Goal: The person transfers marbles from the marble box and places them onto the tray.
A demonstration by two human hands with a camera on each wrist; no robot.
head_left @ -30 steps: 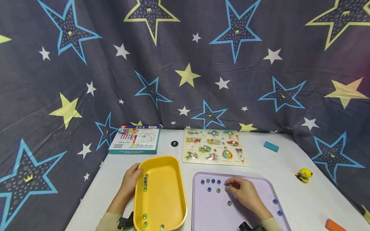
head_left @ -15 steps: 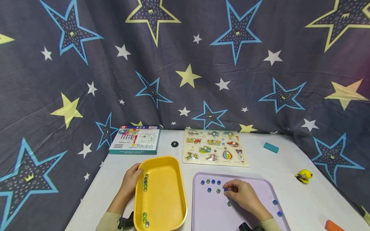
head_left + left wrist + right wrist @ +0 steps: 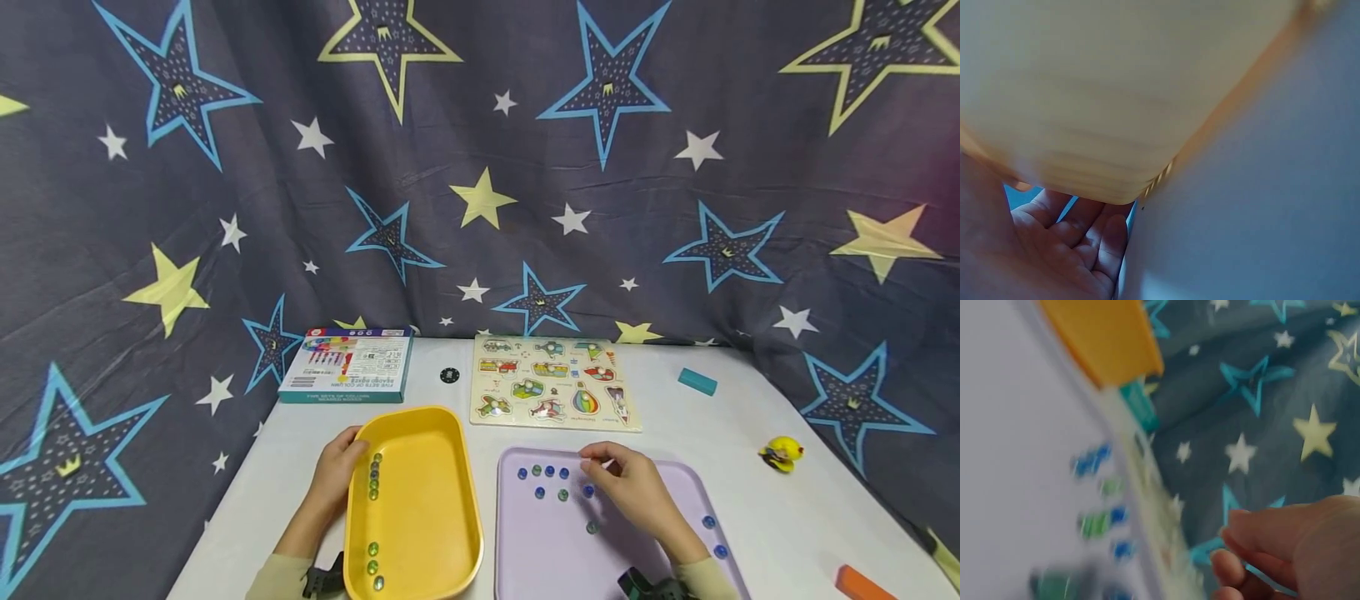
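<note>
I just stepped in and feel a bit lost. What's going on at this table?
A person's left hand holds the yellow tray by its left edge, where small marbles lie along the inside. Their right hand hovers over the purple tray; no marble shows in its grip. Blue and green marbles lie in that tray, most toward the far side and two near the right edge. Beyond the trays lie a puzzle board and a flat box.

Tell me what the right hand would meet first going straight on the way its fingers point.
In the head view, the right hand would likely meet the far rim of the purple tray first, with the puzzle board beyond; the hand's height is unclear, so it may pass above.
</note>
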